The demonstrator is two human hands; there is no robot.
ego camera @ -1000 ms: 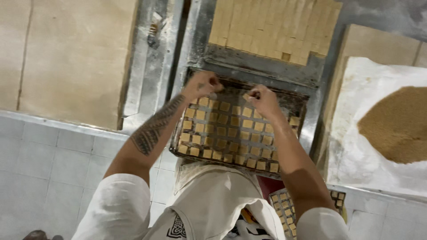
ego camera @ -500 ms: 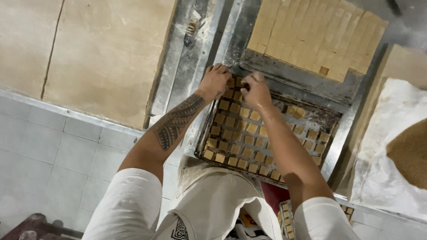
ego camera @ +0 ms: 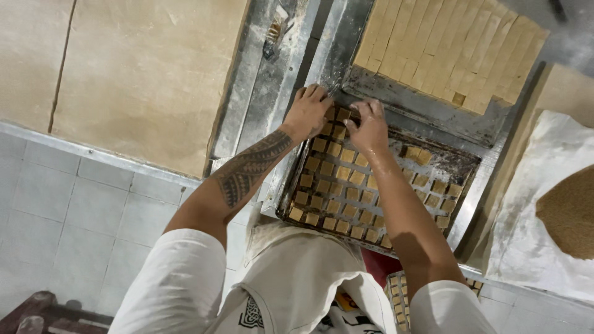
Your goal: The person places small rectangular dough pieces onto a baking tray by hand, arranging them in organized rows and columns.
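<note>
Two bare hands work at the far left corner of a dark, flour-dusted rectangular metal baking tray (ego camera: 461, 162) that sits on a steel table edge just in front of the person; left hand (ego camera: 307, 111) lies fingers-down on the tray corner over the small tan dough squares (ego camera: 337, 176), right hand (ego camera: 369, 125) just beside it, fingertips pinched down among the same pieces; whether either hand actually holds a square I cannot tell, the fingers hide it.

Handling, as judgement: each square looks light, soft and easily dented, probably a bit floury and not slippery; best taken by two opposite sides with fingertips, little pressure; the tray looks stiff and heavier, to be gripped at its raised rim.

Beyond the tray lies a large pale slab of dough scored into long strips and squares (ego camera: 445, 43), touching the steel surface; to the left, a wide smooth sheet of rolled beige dough (ego camera: 136, 74), well apart from the hands.

Packaging: at right, a crumpled white sack or paper (ego camera: 526, 210) holds a mound of brown powder (ego camera: 572, 213); no readable label or sign in view; a second tray of similar squares (ego camera: 399, 294) peeks out low, near the right arm.
</note>
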